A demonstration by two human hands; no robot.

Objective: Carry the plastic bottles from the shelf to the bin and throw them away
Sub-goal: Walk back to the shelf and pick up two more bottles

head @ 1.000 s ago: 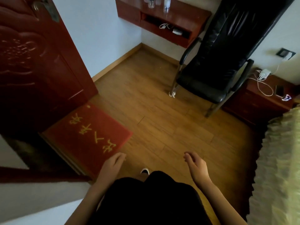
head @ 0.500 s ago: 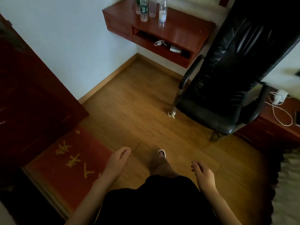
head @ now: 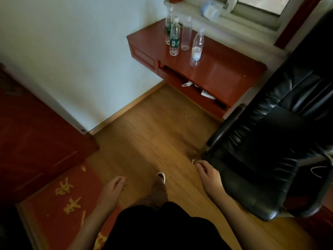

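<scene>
Several clear plastic bottles stand upright on a red wall-mounted shelf (head: 225, 74) in the room's far corner. A green-labelled bottle (head: 174, 39) is at the front left, another green-labelled one (head: 169, 26) behind it, a plain clear bottle (head: 186, 34) beside them, and a white-labelled bottle (head: 197, 48) to the right. My left hand (head: 112, 191) hangs low with loose fingers and holds nothing. My right hand (head: 210, 175) is also empty, fingers loosely curled, beside the chair. Both hands are far below the shelf. No bin is in view.
A black leather armchair (head: 270, 150) fills the right side, close to the shelf. A red door (head: 36, 141) stands at the left, a red doormat (head: 63, 204) below it. Wooden floor (head: 153, 132) runs from my foot (head: 161, 176) to the shelf. A window sill (head: 252, 15) lies above.
I have walked forward towards the shelf; the bottles and chair appear larger and lower in view. The door and mat slid left and down. Both hands stay empty at my sides.
</scene>
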